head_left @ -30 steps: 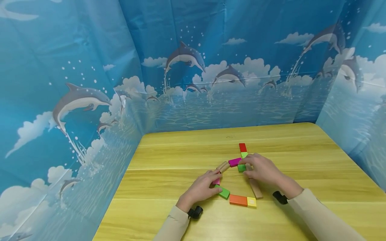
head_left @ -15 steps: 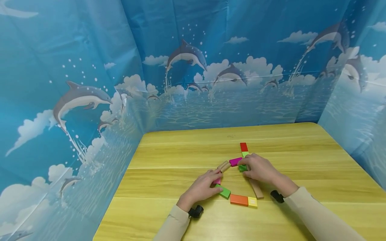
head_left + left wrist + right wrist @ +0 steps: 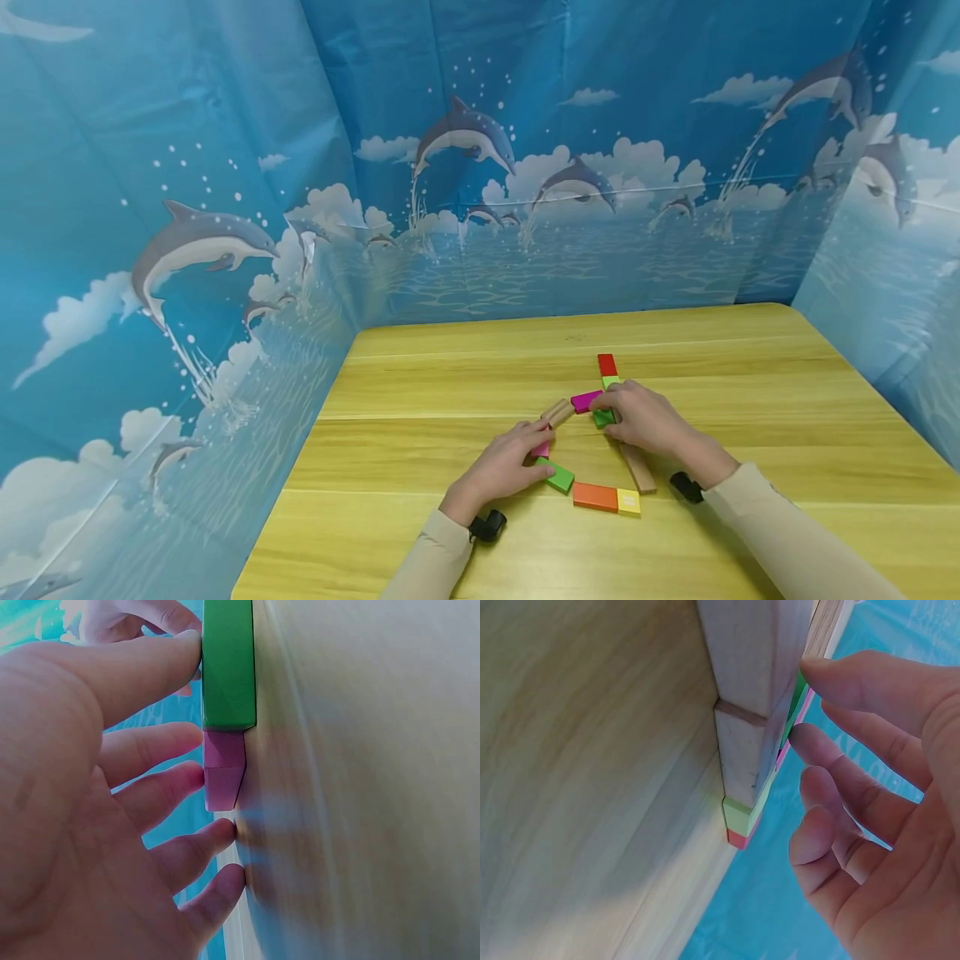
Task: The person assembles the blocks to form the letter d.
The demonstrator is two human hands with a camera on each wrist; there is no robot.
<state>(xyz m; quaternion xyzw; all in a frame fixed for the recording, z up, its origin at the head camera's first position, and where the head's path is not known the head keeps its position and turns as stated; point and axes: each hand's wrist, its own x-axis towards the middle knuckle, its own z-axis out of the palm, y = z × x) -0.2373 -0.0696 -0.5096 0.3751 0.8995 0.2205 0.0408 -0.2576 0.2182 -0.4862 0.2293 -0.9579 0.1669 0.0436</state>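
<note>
Coloured and plain wooden blocks lie in a ring on the table. My left hand (image 3: pixel 501 465) rests its thumb on a bright green block (image 3: pixel 561 479), with its fingertips at a pink block (image 3: pixel 541 450); in the left wrist view the fingers reach out spread and nearly straight. My right hand (image 3: pixel 651 421) pinches a darker green block (image 3: pixel 602 419) between thumb and index finger, beside a magenta block (image 3: pixel 585 402). In the right wrist view that green block (image 3: pixel 792 709) shows behind plain wooden blocks (image 3: pixel 742 750). The right hand hides part of the ring in the head view.
An orange block (image 3: pixel 595 497) and a yellow block (image 3: pixel 629 502) lie end to end at the near side. Small plain wooden blocks (image 3: pixel 557 414) sit at the upper left, and a red block (image 3: pixel 607 364) juts toward the back. A dolphin-print curtain (image 3: pixel 465 267) surrounds the table.
My right hand and forearm have shifted slightly left, covering more of the plain wooden block beside the green one. The left hand has stayed where it was on the blocks.
</note>
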